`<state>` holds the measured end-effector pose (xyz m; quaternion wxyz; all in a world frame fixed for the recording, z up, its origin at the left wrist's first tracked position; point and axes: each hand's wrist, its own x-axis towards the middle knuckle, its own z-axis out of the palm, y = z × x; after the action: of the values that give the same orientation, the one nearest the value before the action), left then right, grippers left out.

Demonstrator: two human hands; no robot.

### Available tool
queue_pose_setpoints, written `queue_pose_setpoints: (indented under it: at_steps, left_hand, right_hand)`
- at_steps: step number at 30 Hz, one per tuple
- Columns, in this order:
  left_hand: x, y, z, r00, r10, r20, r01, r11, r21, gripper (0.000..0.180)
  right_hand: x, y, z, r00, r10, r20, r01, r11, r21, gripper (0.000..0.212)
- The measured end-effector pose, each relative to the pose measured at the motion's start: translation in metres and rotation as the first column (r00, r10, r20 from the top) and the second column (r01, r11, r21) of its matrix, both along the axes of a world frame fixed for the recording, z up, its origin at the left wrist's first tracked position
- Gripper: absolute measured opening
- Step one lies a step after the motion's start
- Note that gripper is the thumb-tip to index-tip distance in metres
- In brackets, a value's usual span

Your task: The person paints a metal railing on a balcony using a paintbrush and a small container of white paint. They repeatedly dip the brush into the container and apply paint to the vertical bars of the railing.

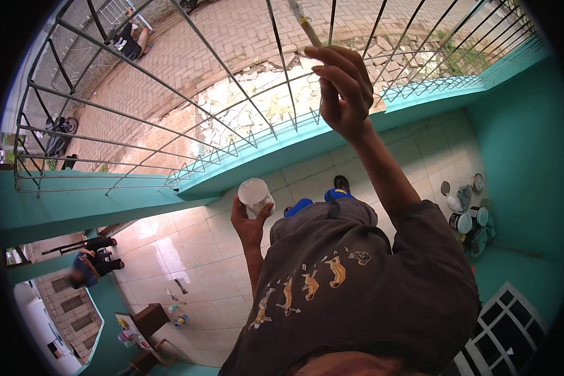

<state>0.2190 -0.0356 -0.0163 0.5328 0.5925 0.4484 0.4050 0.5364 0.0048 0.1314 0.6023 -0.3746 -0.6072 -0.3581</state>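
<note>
Head view, left side first: at 8 o'clock a second person [94, 263] is well apart from the work. Just left of centre, toward 9 o'clock, is the white cup [255, 192]; the left hand [249, 227] grasps it from below, digits curled round both sides. What is inside cannot be made out. It would be best kept level and brought up nearer the brush, so a drip could land in it rather than on the sill [269, 156] or floor [213, 269].

At 12 o'clock stand the bars [283, 66], and among them the brush [306, 25] points up to the top edge. Its tip is hard to see, so I cannot tell whether it touches metal. At 1 o'clock the right hand [348, 88] is raised, pinching the brush in its fingertips. That light grip should suit fine control; a lightly loaded tip and long strokes along one bar at a time would probably work best. Between 3 and 4 o'clock, tubs [462, 222] sit by the wall [526, 163].
</note>
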Motion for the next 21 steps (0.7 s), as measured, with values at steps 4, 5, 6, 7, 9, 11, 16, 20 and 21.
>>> queue_pose_setpoints:
  at_steps: [4,5,6,7,9,11,16,20,21]
  left_hand:
    - [0.004,-0.001,0.001,1.0,0.001,0.003,-0.001,1.0,0.009,0.061]
    - [0.004,0.0,0.001,1.0,0.001,0.003,-0.001,1.0,0.014,0.061]
    - [0.003,0.0,0.0,1.0,0.003,0.004,-0.003,1.0,0.016,0.061]
    - [0.003,0.001,-0.002,1.0,0.005,0.005,-0.006,1.0,0.018,0.06]
    - [0.002,0.001,-0.003,1.0,0.007,0.003,-0.007,1.0,0.015,0.06]
    - [0.001,0.001,-0.001,1.0,0.006,-0.002,-0.006,1.0,0.005,0.061]
    - [0.0,0.0,-0.004,1.0,0.014,-0.005,-0.014,1.0,0.012,0.062]
    - [-0.003,0.002,-0.005,1.0,0.013,-0.005,-0.013,1.0,-0.014,0.063]
    - [-0.003,0.002,-0.005,1.0,0.015,-0.006,-0.015,1.0,-0.008,0.064]
  right_hand:
    - [-0.019,0.006,-0.013,0.997,0.035,0.067,-0.027,0.994,-0.109,0.03]
    - [-0.025,0.003,-0.015,0.999,0.032,0.042,-0.027,0.993,-0.117,0.029]
    - [-0.027,0.002,-0.016,0.999,0.015,0.037,-0.011,0.995,-0.101,0.028]
    - [-0.027,0.001,-0.016,0.999,-0.003,0.032,0.005,0.996,-0.085,0.028]
    - [-0.026,0.003,-0.013,0.999,-0.043,0.024,0.044,0.998,-0.036,0.029]
    - [-0.023,0.006,-0.005,0.995,-0.075,0.061,0.078,0.996,-0.048,0.032]
    - [-0.031,0.012,-0.014,0.976,-0.095,0.196,0.136,0.97,-0.203,0.031]
    - [-0.031,-0.004,-0.011,0.984,-0.097,0.152,0.117,0.985,-0.129,0.027]
    - [-0.029,-0.005,-0.009,0.981,-0.129,0.148,0.146,0.983,-0.109,0.03]
